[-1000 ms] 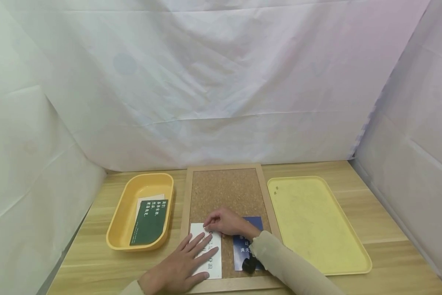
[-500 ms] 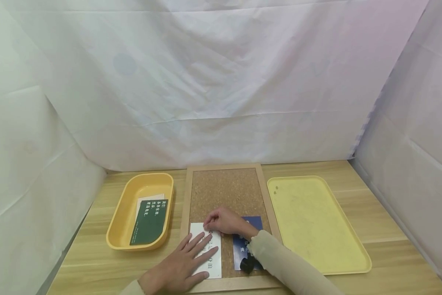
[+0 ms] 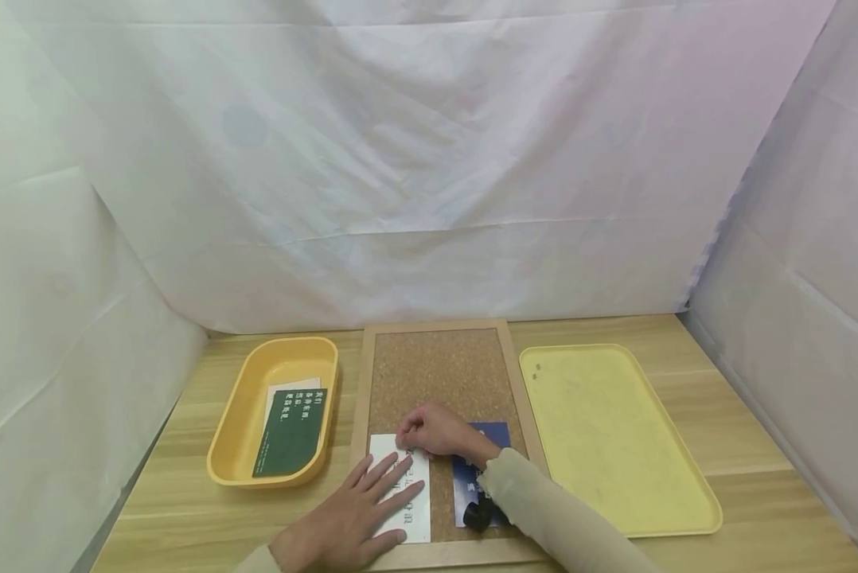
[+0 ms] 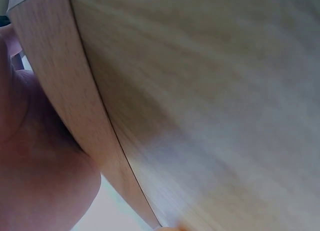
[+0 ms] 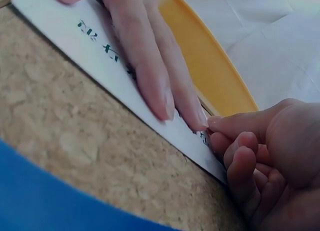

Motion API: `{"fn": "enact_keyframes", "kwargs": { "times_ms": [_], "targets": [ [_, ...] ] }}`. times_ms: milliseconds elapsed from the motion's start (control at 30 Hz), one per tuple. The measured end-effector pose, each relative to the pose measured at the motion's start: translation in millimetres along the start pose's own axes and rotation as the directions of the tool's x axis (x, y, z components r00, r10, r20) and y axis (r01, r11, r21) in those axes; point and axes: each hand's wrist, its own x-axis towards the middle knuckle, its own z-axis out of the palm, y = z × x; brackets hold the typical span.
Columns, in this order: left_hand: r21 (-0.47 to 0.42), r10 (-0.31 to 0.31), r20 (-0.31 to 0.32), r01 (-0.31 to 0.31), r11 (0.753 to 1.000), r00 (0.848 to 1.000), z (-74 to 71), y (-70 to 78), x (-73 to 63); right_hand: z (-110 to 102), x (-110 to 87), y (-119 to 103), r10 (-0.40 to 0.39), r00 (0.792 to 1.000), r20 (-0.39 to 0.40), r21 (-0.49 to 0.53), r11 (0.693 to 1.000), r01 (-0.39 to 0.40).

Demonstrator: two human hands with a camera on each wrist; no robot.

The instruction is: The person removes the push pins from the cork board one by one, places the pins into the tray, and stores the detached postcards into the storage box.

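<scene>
Sitting at the left of the wood-grain desk (image 3: 178, 497), an orange-yellow tub (image 3: 237, 438) holds a green card (image 3: 290, 438) with white characters, overlapping a paler card (image 3: 304, 383). Next comes the left hand (image 3: 353, 513), its fingers straight and spread, resting flat on a white card (image 3: 419, 509). This white card lies on the lower left part of a wood-framed corkboard (image 3: 439, 370). At its upper edge is the right hand (image 3: 436, 430), fingers curled, thumb and forefinger together (whether they pinch anything small is hidden, so I cannot tell). Just right of the white card, a blue card (image 3: 465, 473) lies on the cork, partly covered by the right forearm and a black object (image 3: 476, 516) at that wrist. Furthest right, a pale yellow tray (image 3: 615, 438) carries two tiny dark items (image 3: 536, 372) near its far left corner, too small to identify.
</scene>
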Motion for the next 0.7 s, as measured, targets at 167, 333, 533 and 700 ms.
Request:
{"fn": "enact_keyframes", "kwargs": {
  "times_ms": [167, 333, 533, 700],
  "targets": [
    [-0.002, -0.003, 0.001, 0.003, 1.0, 1.0, -1.3, 1.2, -0.4, 0.7, -0.1, -0.8, 0.016, 1.0, 0.004, 0.001, 1.0, -0.016],
    [0.011, -0.001, -0.007, 0.001, 1.0, 1.0, -1.5, 1.5, -0.1, 0.5, -0.4, -1.2, 0.025, 1.0, 0.007, 0.003, 1.0, -0.025],
    [0.003, -0.004, 0.002, 0.004, 1.0, 1.0, -0.6, 0.4, 0.3, -0.1, -0.7, -1.6, 0.034, 0.999, 0.008, 0.008, 0.999, -0.034],
    [0.009, 0.001, -0.005, -0.001, 1.0, 1.0, 1.0, -0.1, 0.1, 0.3, 0.2, -0.4, 0.037, 0.999, 0.009, 0.019, 0.999, -0.037]
  ]
}}
